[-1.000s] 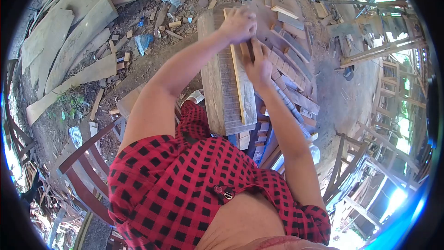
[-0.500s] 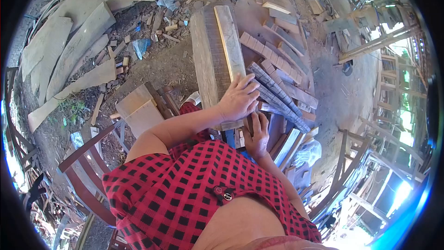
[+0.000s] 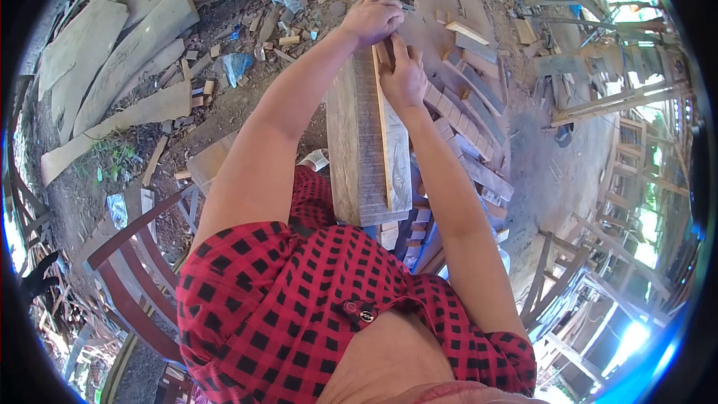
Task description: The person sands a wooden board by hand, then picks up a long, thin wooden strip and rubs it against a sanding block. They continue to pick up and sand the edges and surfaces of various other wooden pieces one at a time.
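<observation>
Landmark: the thick beam (image 3: 359, 142), lying lengthwise away from the person.

A pale strip (image 3: 394, 150) lies along the beam's top, on its right half, running from near the near end to the far end.

Left hand (image 3: 372, 16): at the beam's far end, fingers curled over into a loose fist, knuckles up. It seems to grip the far tip of the strip or a small block there; which one cannot be told.

Right hand (image 3: 402, 78): just nearer than the left, on the beam's right edge, palm down, fingers together and pressed on the strip's far part. The two hands almost touch.

Right of the beam: rows of short blocks (image 3: 464, 120) laid side by side, close against it.
Left of the beam: dirt with offcuts and big planks (image 3: 127, 60), well apart.
Near end, left: a red chair frame (image 3: 134, 269).
</observation>
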The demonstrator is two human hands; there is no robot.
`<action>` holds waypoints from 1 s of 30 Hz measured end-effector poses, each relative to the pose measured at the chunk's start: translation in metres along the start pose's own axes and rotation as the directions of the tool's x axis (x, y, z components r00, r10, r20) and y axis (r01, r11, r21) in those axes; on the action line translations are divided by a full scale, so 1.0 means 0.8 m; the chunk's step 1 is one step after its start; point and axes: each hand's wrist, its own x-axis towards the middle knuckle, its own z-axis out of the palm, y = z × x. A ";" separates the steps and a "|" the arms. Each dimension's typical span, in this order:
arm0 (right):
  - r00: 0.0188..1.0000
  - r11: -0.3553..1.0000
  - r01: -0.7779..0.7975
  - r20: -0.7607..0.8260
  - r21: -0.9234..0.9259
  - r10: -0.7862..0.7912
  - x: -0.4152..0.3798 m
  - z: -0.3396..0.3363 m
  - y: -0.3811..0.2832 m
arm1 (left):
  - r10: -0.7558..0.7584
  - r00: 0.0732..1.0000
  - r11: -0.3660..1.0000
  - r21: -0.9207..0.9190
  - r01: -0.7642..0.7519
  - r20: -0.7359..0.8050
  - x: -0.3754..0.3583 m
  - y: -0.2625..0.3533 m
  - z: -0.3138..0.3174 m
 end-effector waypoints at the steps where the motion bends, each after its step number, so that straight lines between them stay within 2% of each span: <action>1: 1.000 1.000 -0.004 -0.003 0.000 0.004 -0.004 -0.001 0.002 | -0.005 1.000 1.000 0.017 0.005 0.016 -0.001 0.002 0.000; 3: 0.996 0.996 0.085 -0.023 0.006 -0.085 -0.012 -0.003 0.011 | -0.001 1.000 0.999 0.035 0.000 0.025 -0.003 0.014 0.000; 5: 0.996 0.997 0.082 -0.030 -0.003 -0.082 -0.044 -0.006 0.016 | -0.016 0.999 0.996 0.086 0.012 0.037 -0.030 0.043 -0.004; 7: 0.997 0.996 0.082 -0.012 0.019 -0.082 -0.098 -0.019 0.015 | -0.001 0.991 0.996 0.088 -0.011 0.137 -0.066 0.084 -0.012; 11: 0.993 0.992 0.117 -0.008 0.044 -0.117 -0.242 -0.053 0.022 | 0.073 0.997 0.997 0.012 -0.073 -0.004 -0.175 0.187 -0.014; 13: 0.995 0.993 0.088 0.039 0.074 -0.092 -0.304 -0.068 0.031 | 0.048 0.995 0.998 -0.054 -0.043 0.093 -0.213 0.236 -0.032; 15: 0.995 0.994 0.074 0.065 0.084 -0.080 -0.353 -0.075 0.037 | 0.047 0.995 0.994 -0.106 -0.038 0.088 -0.250 0.268 -0.026; 17: 0.999 0.995 0.040 0.016 0.096 -0.041 -0.382 -0.073 0.042 | 0.046 0.995 0.987 -0.158 -0.032 0.084 -0.263 0.281 -0.024; 19: 0.999 0.994 0.030 0.026 0.104 -0.033 -0.380 -0.077 0.039 | 0.061 0.989 0.982 -0.188 -0.035 0.132 -0.264 0.284 -0.023; 23: 0.998 0.993 0.041 0.036 0.113 -0.045 -0.335 -0.075 0.034 | 0.077 0.991 0.984 -0.171 -0.057 0.113 -0.227 0.257 -0.029; 24: 0.998 0.992 0.052 0.026 0.113 -0.056 -0.314 -0.072 0.034 | 0.067 0.991 0.985 -0.167 -0.048 0.112 -0.212 0.240 -0.024; 26: 0.991 0.984 0.135 -0.017 0.120 -0.134 -0.252 -0.066 0.030 | 0.119 0.993 0.987 -0.108 -0.118 0.005 -0.175 0.198 -0.009; 28: 0.979 0.975 0.200 -0.070 0.095 -0.194 -0.186 -0.048 0.035 | 0.153 0.988 0.988 0.010 -0.153 -0.013 -0.127 0.151 -0.001; 30: 0.977 0.976 0.202 -0.084 0.077 -0.195 -0.120 -0.030 0.037 | 0.102 0.994 0.994 0.033 -0.103 0.041 -0.078 0.101 0.004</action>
